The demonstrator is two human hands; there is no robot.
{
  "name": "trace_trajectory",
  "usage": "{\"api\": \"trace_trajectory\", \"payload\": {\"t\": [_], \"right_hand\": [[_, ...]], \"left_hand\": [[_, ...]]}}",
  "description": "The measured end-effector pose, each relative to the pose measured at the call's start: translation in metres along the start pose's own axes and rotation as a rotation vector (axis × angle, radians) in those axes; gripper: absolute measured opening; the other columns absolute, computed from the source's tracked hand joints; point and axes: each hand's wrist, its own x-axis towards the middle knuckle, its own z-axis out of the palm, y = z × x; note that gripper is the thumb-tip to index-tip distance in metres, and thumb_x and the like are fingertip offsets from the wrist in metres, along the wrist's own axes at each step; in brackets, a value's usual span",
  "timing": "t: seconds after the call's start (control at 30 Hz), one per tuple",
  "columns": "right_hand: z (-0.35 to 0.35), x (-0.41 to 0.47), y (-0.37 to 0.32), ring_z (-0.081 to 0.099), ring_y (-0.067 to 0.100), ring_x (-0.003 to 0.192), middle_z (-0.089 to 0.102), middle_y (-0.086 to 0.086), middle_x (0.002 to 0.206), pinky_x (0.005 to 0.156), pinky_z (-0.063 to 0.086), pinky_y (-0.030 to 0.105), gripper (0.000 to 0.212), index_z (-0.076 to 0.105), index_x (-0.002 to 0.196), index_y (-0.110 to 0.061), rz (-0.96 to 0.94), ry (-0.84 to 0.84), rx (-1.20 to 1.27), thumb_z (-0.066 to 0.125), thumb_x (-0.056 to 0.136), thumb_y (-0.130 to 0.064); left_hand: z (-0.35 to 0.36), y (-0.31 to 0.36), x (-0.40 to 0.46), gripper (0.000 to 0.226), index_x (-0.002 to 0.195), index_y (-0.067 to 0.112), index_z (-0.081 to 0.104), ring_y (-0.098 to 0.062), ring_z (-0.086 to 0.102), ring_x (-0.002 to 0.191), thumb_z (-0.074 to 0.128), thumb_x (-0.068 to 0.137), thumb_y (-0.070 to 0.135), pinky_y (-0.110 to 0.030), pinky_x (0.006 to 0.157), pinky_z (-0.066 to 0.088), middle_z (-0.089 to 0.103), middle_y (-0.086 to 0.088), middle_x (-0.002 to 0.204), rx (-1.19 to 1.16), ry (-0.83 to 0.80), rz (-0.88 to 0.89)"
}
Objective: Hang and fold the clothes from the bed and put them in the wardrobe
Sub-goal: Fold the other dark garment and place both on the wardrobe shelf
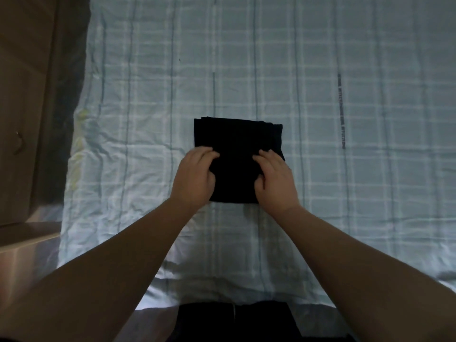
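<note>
A black garment (238,144), folded into a neat square, lies in the middle of the bed (320,70), which is covered with a pale blue checked sheet. My left hand (195,178) grips the garment's near left edge, fingers over the top and thumb tucked at the side. My right hand (276,181) grips the near right edge in the same way. The near corners of the fold are hidden under my hands.
A wooden wardrobe (24,95) with a small metal handle (19,141) stands to the left of the bed. Shiny floor (24,245) shows between the wardrobe and the bed's left edge. My dark clothing fills the bottom centre.
</note>
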Motion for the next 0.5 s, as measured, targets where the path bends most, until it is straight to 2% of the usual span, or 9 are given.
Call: {"api": "trace_trajectory", "payload": {"t": [0.1,0.23,0.33,0.5], "right_hand": [[0.018,0.030,-0.001,0.019,0.027,0.151,0.028,0.009,0.162,0.122,0.017,0.048,0.060,0.031,0.154,-0.018,-0.002,-0.022,-0.141,0.045,0.097,-0.025],[0.047,0.059,0.017,0.004,0.025,0.154,0.009,0.005,0.167,0.123,0.007,0.052,0.062,0.013,0.159,-0.022,0.021,-0.075,-0.323,0.029,0.103,-0.041],[0.065,0.064,0.035,-0.001,0.023,0.154,0.004,0.002,0.168,0.123,0.004,0.053,0.063,0.008,0.160,-0.023,0.020,-0.068,-0.391,0.023,0.104,-0.047],[0.082,0.066,0.047,-0.002,0.020,0.154,0.003,0.000,0.168,0.123,0.005,0.051,0.062,0.007,0.159,-0.028,0.038,-0.064,-0.338,0.021,0.102,-0.048]], "left_hand": [[0.018,0.003,0.032,0.058,0.148,0.011,0.041,-0.033,0.027,0.146,0.046,0.090,0.018,-0.048,0.119,0.023,0.036,-0.015,0.155,0.203,-0.032,0.024],[0.057,-0.018,0.053,0.063,0.158,0.021,0.015,-0.031,0.005,0.152,0.034,0.101,0.040,-0.053,0.122,0.011,0.011,-0.012,0.165,0.379,-0.145,-0.022],[0.079,-0.037,0.054,0.063,0.159,0.026,0.009,-0.026,-0.002,0.153,0.026,0.102,0.048,-0.052,0.122,0.006,0.004,-0.009,0.166,0.413,-0.145,-0.027],[0.094,-0.050,0.055,0.063,0.159,0.029,0.008,-0.024,-0.004,0.153,0.022,0.101,0.049,-0.051,0.122,0.007,0.002,-0.005,0.167,0.353,-0.135,-0.039]]}}
